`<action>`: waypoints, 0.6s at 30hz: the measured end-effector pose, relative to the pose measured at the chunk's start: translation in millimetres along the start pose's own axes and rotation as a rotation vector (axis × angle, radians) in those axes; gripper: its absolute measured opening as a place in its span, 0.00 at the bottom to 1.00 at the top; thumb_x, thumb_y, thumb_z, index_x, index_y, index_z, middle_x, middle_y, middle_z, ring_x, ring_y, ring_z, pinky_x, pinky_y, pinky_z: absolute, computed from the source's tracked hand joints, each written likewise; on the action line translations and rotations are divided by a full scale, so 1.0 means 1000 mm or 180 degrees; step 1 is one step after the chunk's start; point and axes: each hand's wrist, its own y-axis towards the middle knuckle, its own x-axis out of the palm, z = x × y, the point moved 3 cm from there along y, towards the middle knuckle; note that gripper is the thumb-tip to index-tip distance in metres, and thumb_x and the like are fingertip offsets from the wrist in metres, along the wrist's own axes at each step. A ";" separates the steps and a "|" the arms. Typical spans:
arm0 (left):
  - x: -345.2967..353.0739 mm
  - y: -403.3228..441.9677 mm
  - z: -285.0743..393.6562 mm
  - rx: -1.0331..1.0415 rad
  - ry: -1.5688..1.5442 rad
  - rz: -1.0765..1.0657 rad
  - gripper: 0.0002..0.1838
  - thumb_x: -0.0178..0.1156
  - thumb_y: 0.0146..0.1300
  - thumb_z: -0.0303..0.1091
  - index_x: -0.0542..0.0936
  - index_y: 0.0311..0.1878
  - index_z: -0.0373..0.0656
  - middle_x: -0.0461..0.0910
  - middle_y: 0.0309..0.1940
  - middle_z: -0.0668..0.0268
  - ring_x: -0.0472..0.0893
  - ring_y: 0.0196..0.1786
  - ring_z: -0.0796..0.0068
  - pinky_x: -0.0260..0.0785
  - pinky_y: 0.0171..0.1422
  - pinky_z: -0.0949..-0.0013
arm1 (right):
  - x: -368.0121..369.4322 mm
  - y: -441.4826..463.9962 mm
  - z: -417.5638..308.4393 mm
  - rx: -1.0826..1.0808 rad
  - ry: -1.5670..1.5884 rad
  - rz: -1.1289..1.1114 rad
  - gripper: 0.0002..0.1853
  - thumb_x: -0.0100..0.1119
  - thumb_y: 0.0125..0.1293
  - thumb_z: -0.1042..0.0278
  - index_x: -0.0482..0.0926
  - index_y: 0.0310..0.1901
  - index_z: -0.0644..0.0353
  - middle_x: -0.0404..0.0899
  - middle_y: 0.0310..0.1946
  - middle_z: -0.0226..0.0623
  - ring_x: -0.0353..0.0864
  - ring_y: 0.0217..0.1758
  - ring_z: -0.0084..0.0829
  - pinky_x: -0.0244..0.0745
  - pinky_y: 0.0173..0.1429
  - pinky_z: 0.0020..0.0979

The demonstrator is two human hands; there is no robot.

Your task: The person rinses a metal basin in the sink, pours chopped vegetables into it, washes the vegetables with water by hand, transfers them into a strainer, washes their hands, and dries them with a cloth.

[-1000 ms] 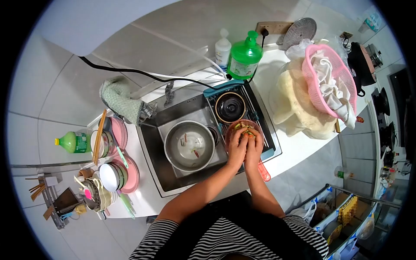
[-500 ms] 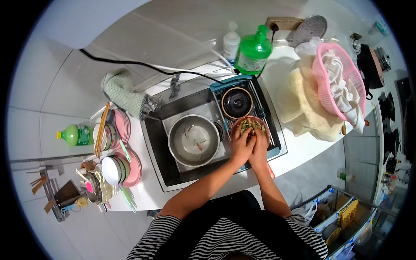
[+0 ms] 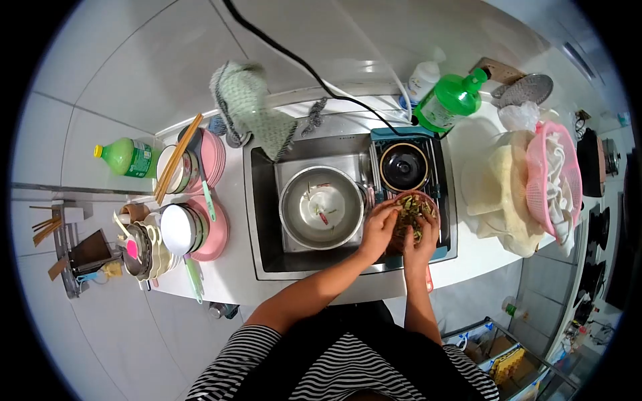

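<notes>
Few scraps (image 3: pixel 324 218) occupy the pot (image 3: pixel 304 230); most remain in the strainer (image 3: pixel 410 192), left hand (image 3: pixel 379 230) curled alongside, grip unclear, right hand (image 3: pixel 419 246) half-open inside.

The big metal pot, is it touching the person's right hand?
Apart. The head view shows the left hand between the metal pot and the right hand.

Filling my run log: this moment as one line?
left hand: at container | right hand: on chopped pieces | pot: in sink
</notes>
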 end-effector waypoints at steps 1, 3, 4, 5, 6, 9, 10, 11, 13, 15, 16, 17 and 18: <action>-0.012 -0.001 -0.003 -0.0113 0.0008 0.0183 0.09 0.52 0.63 0.28 0.80 0.42 0.39 0.77 0.44 0.59 0.77 0.48 0.66 0.67 0.52 0.69 | 0.002 0.002 -0.015 -0.0080 0.0270 -0.0024 0.13 0.57 0.52 0.78 0.73 0.42 0.65 0.71 0.48 0.47 0.68 0.53 0.46 0.62 0.58 0.40; -0.040 0.000 -0.034 -0.0394 0.0165 0.0392 0.09 0.52 0.62 0.28 0.80 0.42 0.39 0.78 0.43 0.58 0.78 0.45 0.64 0.68 0.50 0.69 | 0.014 0.011 -0.047 -0.0366 0.0645 -0.0128 0.10 0.54 0.54 0.80 0.74 0.39 0.66 0.74 0.41 0.45 0.73 0.47 0.43 0.66 0.53 0.35; -0.055 -0.001 -0.058 -0.0544 0.0364 0.0550 0.09 0.53 0.61 0.27 0.80 0.41 0.38 0.78 0.42 0.57 0.78 0.44 0.62 0.68 0.50 0.68 | 0.032 0.009 -0.051 -0.0333 0.0849 -0.0347 0.10 0.53 0.54 0.81 0.74 0.39 0.65 0.74 0.41 0.45 0.73 0.46 0.43 0.66 0.54 0.36; -0.073 0.001 -0.070 -0.0500 0.0816 0.0549 0.10 0.55 0.59 0.29 0.79 0.43 0.41 0.77 0.43 0.55 0.77 0.46 0.59 0.66 0.52 0.64 | 0.050 0.008 -0.061 -0.0376 0.0949 -0.0652 0.11 0.54 0.53 0.80 0.74 0.40 0.65 0.74 0.42 0.47 0.73 0.48 0.45 0.66 0.54 0.37; -0.092 0.002 -0.083 -0.0460 0.1276 0.0543 0.12 0.57 0.56 0.30 0.78 0.44 0.43 0.76 0.44 0.53 0.75 0.48 0.55 0.65 0.54 0.60 | 0.075 0.003 -0.059 -0.0402 0.0828 -0.0951 0.12 0.55 0.53 0.79 0.74 0.41 0.64 0.73 0.45 0.48 0.71 0.51 0.48 0.66 0.55 0.38; -0.138 0.006 -0.128 -0.0512 0.2112 0.0398 0.21 0.59 0.52 0.33 0.73 0.52 0.41 0.69 0.53 0.46 0.69 0.56 0.48 0.62 0.60 0.56 | 0.145 -0.002 -0.056 -0.0653 0.0515 -0.1468 0.19 0.59 0.49 0.78 0.73 0.47 0.62 0.70 0.50 0.49 0.69 0.54 0.51 0.66 0.57 0.38; -0.150 0.013 -0.132 -0.0529 0.2106 0.0414 0.21 0.59 0.52 0.33 0.73 0.52 0.41 0.69 0.53 0.46 0.69 0.56 0.48 0.62 0.60 0.56 | 0.169 -0.002 -0.049 -0.0697 0.0396 -0.1610 0.20 0.59 0.49 0.77 0.73 0.47 0.62 0.70 0.51 0.50 0.69 0.54 0.51 0.66 0.57 0.39; -0.162 0.020 -0.141 -0.0899 0.2222 0.0419 0.22 0.59 0.53 0.33 0.72 0.53 0.40 0.68 0.53 0.45 0.69 0.56 0.47 0.62 0.60 0.55 | 0.189 0.000 -0.042 -0.0702 0.0389 -0.1633 0.20 0.59 0.49 0.77 0.73 0.47 0.62 0.70 0.51 0.50 0.69 0.54 0.51 0.66 0.57 0.39; -0.178 0.031 -0.155 -0.0979 0.2522 0.0538 0.23 0.58 0.54 0.33 0.70 0.53 0.37 0.68 0.53 0.43 0.70 0.53 0.45 0.63 0.58 0.54 | 0.227 0.004 -0.033 -0.0738 -0.0273 -0.2054 0.23 0.58 0.49 0.76 0.72 0.51 0.59 0.70 0.51 0.48 0.69 0.52 0.50 0.67 0.56 0.42; -0.186 0.044 -0.158 -0.1384 0.2410 0.0408 0.22 0.58 0.54 0.34 0.70 0.51 0.36 0.69 0.52 0.43 0.71 0.52 0.45 0.64 0.57 0.53 | 0.253 0.010 -0.029 -0.0686 -0.0367 -0.2273 0.23 0.58 0.49 0.76 0.72 0.50 0.60 0.71 0.50 0.48 0.70 0.52 0.50 0.67 0.56 0.43; -0.189 0.051 -0.162 -0.1751 0.2307 0.0276 0.20 0.58 0.54 0.35 0.71 0.49 0.35 0.70 0.50 0.44 0.72 0.51 0.44 0.65 0.56 0.53 | 0.268 0.012 -0.023 -0.0637 -0.0443 -0.2459 0.23 0.58 0.48 0.76 0.72 0.50 0.60 0.71 0.50 0.48 0.70 0.51 0.50 0.68 0.55 0.43; -0.190 0.056 -0.167 -0.1809 0.2386 0.0217 0.18 0.56 0.56 0.39 0.72 0.45 0.36 0.72 0.48 0.44 0.73 0.50 0.46 0.66 0.55 0.52 | 0.283 0.013 -0.017 -0.0810 -0.0669 -0.2529 0.21 0.56 0.50 0.72 0.72 0.50 0.58 0.71 0.51 0.48 0.71 0.52 0.49 0.69 0.54 0.43; -0.191 0.059 -0.182 -0.1830 0.2348 0.0233 0.18 0.56 0.56 0.39 0.72 0.45 0.36 0.72 0.48 0.44 0.73 0.50 0.46 0.66 0.55 0.52 | 0.290 0.014 -0.017 -0.0832 -0.0701 -0.2553 0.21 0.56 0.50 0.72 0.72 0.50 0.58 0.71 0.51 0.48 0.71 0.52 0.49 0.69 0.54 0.43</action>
